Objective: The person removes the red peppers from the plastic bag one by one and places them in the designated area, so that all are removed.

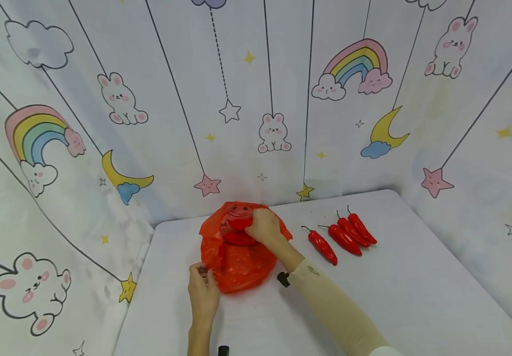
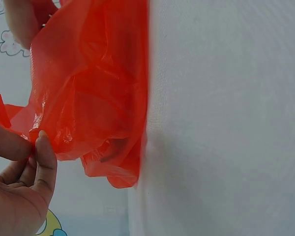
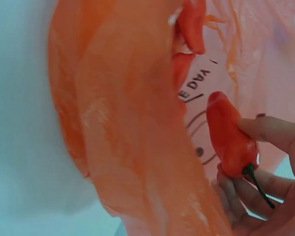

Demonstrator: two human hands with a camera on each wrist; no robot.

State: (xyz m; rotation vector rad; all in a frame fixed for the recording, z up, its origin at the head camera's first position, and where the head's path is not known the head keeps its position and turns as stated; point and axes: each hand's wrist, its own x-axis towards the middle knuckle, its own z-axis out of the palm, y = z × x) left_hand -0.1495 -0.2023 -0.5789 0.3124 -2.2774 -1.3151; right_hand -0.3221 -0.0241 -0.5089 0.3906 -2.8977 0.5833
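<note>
A red plastic bag [image 1: 249, 272] with a printed smiling face lies on the white table, its mouth spread open. My left hand [image 1: 204, 291] pinches the bag's near left edge between thumb and fingers, as the left wrist view also shows. Inside the mouth, my right hand [image 1: 265, 226] holds a red chili pepper [image 3: 228, 140] between thumb and fingers, its green stem pointing back toward the palm. Other red peppers [image 3: 191, 29] lie deeper in the bag, partly hidden by its near side.
Several red chili peppers with dark stems lie to the right of the bag, the nearest pepper [image 1: 322, 247] slightly apart from the rest. Behind the table [image 1: 398, 296] hangs a white backdrop [image 1: 175, 59] printed with rabbits, rainbows and stars.
</note>
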